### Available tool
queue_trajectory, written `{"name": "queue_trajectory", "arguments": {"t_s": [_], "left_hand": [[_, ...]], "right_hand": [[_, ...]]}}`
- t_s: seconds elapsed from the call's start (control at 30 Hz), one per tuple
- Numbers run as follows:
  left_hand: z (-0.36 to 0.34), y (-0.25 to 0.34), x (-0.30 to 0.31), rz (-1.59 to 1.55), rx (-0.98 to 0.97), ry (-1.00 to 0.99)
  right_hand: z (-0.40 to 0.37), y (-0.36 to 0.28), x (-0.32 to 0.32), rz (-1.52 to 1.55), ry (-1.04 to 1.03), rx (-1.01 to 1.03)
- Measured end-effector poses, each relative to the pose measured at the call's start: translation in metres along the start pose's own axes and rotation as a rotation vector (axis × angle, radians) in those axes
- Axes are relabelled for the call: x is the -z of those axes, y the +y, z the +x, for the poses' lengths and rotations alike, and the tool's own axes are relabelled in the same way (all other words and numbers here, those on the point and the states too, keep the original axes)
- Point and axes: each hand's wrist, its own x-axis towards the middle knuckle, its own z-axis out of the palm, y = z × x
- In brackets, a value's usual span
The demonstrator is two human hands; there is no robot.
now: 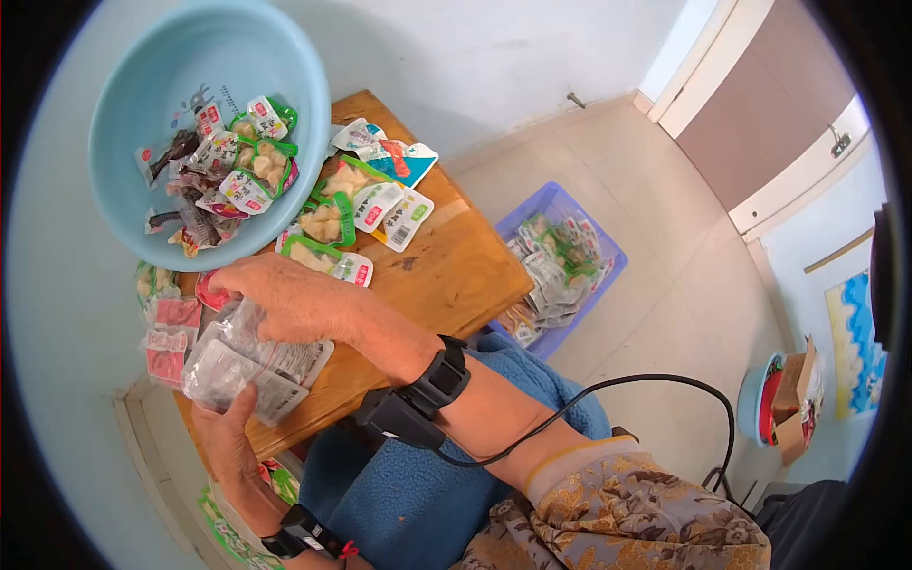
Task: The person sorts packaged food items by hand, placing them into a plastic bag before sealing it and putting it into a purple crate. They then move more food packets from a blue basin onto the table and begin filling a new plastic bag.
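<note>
Packets (242, 366), clear-filmed and printed, held over the left end of the table (456, 252). At the table's far side, a basin (166, 85), likely set there for easy reach and for keeping a mixed heap (223, 171) together behind a high wall. On the floor off the right end, a crate (549, 196), well loaded, probably kept low to spare the tabletop. Right hand (290, 294) closed over the packets' upper end, fingertips partly hidden; left hand (225, 432) gripping the lower end, thumb on top, perhaps to stop slick film sliding. Just beside, a pink pack (168, 347). Tightest limits: basin rim near the right hand, table's left edge near the left, blue cloth (537, 380) close along the near edge. Most room rightward, between green packs (321, 223) and near edge.
</note>
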Motion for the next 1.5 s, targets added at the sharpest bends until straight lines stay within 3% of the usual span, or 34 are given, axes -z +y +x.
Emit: {"name": "queue_trajectory", "arguments": {"t_s": [0.07,0.23,0.37,0.43,0.63,0.7,0.73,0.77,0.8,0.83,0.97,1.03,1.07,1.17,1.37,1.5], "left_hand": [[0.001,-0.004,-0.001,-0.018,-0.001,-0.015],[0.005,-0.011,-0.010,-0.064,-0.075,0.026],[-0.001,0.002,-0.013,-0.064,-0.089,0.048],[-0.009,0.018,-0.020,0.066,-0.189,0.139],[-0.028,0.047,-0.042,0.335,-0.470,0.411],[-0.032,0.047,-0.051,0.538,-0.573,0.415],[-0.034,0.048,-0.058,0.544,-0.609,0.421],[-0.031,0.048,-0.059,0.541,-0.613,0.429],[-0.026,0.046,-0.061,0.669,-0.850,0.395],[-0.023,0.044,-0.063,0.794,-1.085,0.355],[-0.030,0.047,-0.078,0.928,-1.245,0.270],[-0.030,0.042,-0.086,0.925,-1.265,0.250],[-0.031,0.042,-0.091,0.935,-1.270,0.215],[-0.034,0.043,-0.106,0.929,-1.303,0.142],[-0.056,0.041,-0.157,0.811,-1.341,-0.058],[-0.068,0.035,-0.179,0.733,-1.287,-0.200]], "right_hand": [[-0.003,-0.001,0.001,-0.005,-0.006,-0.008],[-0.008,-0.018,0.000,-0.453,0.308,0.000],[-0.009,-0.046,0.007,-0.564,0.341,-0.009],[-0.012,-0.056,0.006,-0.521,0.376,-0.182],[-0.014,-0.068,0.023,-0.207,0.245,-0.221],[-0.012,-0.066,0.027,0.211,0.276,-0.387],[-0.013,-0.068,0.033,0.212,0.269,-0.378],[-0.015,-0.073,0.042,0.539,0.242,-0.475],[-0.016,-0.076,0.048,0.864,0.209,-0.569],[-0.017,-0.077,0.051,0.856,0.205,-0.566],[-0.027,-0.082,0.060,0.884,0.196,-0.606],[-0.034,-0.077,0.057,0.735,0.257,-0.521],[-0.039,-0.079,0.064,0.807,0.230,-0.681],[-0.062,-0.071,0.080,0.924,0.289,-0.726],[-0.116,-0.094,0.127,0.802,0.442,-0.666],[-0.168,-0.094,0.180,0.389,0.500,-0.622]]}}
